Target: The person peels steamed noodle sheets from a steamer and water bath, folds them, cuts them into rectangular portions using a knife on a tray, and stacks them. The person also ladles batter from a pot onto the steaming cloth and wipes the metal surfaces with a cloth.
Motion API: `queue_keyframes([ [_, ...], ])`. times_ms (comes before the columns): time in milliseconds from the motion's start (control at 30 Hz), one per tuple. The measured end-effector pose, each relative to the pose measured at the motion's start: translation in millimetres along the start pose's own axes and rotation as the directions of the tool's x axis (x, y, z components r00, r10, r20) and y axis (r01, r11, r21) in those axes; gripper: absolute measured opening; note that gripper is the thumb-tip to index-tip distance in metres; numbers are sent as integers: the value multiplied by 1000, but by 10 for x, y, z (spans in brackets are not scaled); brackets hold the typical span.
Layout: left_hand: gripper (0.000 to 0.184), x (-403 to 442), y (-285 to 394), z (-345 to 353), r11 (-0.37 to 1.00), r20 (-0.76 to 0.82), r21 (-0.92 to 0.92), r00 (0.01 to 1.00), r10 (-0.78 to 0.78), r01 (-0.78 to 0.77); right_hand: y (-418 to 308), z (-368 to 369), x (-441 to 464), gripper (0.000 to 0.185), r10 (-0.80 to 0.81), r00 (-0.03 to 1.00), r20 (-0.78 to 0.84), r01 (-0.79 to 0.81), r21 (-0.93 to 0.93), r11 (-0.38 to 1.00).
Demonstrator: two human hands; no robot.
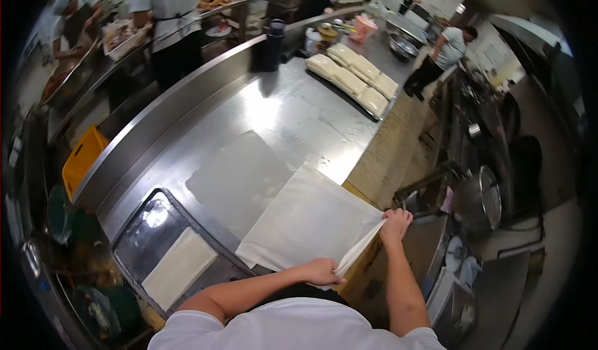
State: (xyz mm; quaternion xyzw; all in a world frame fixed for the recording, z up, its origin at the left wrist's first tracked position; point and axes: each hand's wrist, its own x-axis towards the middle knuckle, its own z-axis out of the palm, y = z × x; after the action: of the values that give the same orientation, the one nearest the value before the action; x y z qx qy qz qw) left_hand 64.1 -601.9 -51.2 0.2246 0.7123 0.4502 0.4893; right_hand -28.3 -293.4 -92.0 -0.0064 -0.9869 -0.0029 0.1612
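A wide, thin white dough sheet (311,216) lies over the front part of the steel table. My left hand (321,271) is closed on its near edge, close to my body. At the right corner, beyond the table's edge, my right hand (396,223) grips the same sheet. The edge is pulled up into a slanting fold between both hands. To the left, a dark tray (152,216) holds a folded white dough piece (180,269). A dull, damp-looking patch (240,179) marks the steel behind the sheet.
Farther along the table, another tray carries several folded dough pieces (349,79). Beyond it are a pink container (363,28) and a metal bowl (403,45). A raised steel ledge (180,94) borders the left side. Several people work around; a large pot (476,203) stands right.
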Motion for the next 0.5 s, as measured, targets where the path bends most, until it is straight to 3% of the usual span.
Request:
queue_keyframes([
  [100,42,436,-94,454,939,107,-329,985,139,-97,384,-176,-337,13,125,991,-45,-128,-67,990],
  [133,37,354,135,444,915,242,-400,969,55,48,524,-225,-459,7,133,985,-114,-144,-95,985],
  [233,36,525,140,781,847,347,-530,923,165,48,789,-474,-898,6,244,963,-114,-257,-113,960],
  [333,37,458,285,862,880,416,-467,900,133,86,1014,-662,-1383,7,346,927,-146,-360,-84,929],
  [433,37,538,158,972,980,373,-194,920,123,-52,1200,-896,-1958,8,427,883,-194,-439,-18,899],
  [467,35,577,96,979,981,348,133,934,88,-142,1240,-982,-2188,8,450,868,-211,-459,9,888],
  [500,34,593,74,964,869,316,443,946,76,-218,1255,-1080,-2442,7,498,849,-175,-502,27,865],
])
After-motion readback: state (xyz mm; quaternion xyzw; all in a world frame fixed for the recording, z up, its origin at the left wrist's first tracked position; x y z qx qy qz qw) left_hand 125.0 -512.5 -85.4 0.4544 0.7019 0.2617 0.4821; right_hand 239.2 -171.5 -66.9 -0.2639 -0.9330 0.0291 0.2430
